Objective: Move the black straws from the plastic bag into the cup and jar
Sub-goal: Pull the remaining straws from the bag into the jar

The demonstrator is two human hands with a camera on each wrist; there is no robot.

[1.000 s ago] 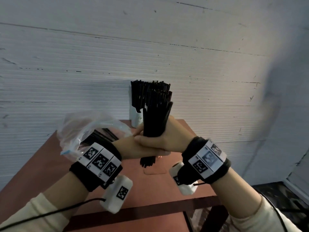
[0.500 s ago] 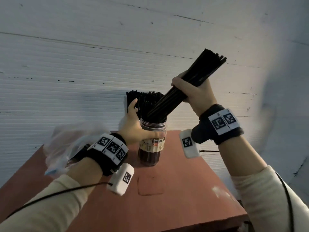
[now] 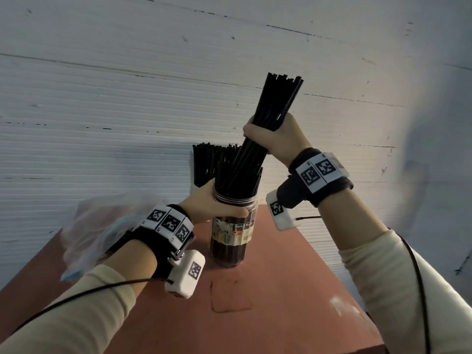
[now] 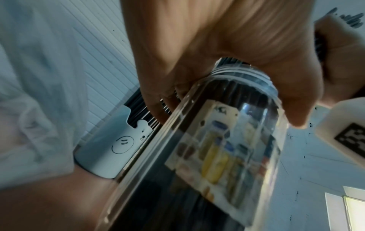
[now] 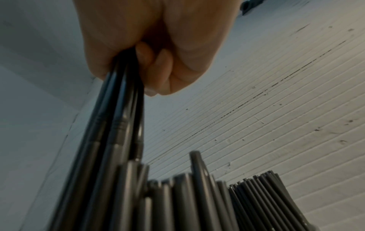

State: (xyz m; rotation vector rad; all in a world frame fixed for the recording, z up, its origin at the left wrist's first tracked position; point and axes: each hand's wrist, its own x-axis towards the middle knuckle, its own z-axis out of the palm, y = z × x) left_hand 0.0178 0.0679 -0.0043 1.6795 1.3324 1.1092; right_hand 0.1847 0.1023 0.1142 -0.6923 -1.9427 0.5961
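A clear plastic jar [image 3: 232,238] [image 4: 223,150] with a paper label stands on the red-brown table [image 3: 281,290], holding several black straws. My left hand [image 3: 214,204] [image 4: 227,65] grips the jar just under its threaded rim. My right hand [image 3: 274,135] [image 5: 156,51] grips a bundle of black straws [image 3: 265,129] [image 5: 110,132], tilted, with the lower ends inside the jar's mouth. Behind the jar a white cup [image 4: 110,150] holds more black straws [image 3: 207,164]. The plastic bag [image 3: 102,226] lies at the left, partly behind my left wrist.
A white ribbed wall [image 3: 102,111] stands close behind the table. The table's right edge [image 3: 339,284] drops to the floor. A faint square mark [image 3: 231,295] shows on the tabletop in front of the jar.
My right hand lifted the straw bundle away from my left hand, tilted it, then lowered its ends into the jar. My left hand let go of the bundle and took hold of the jar.
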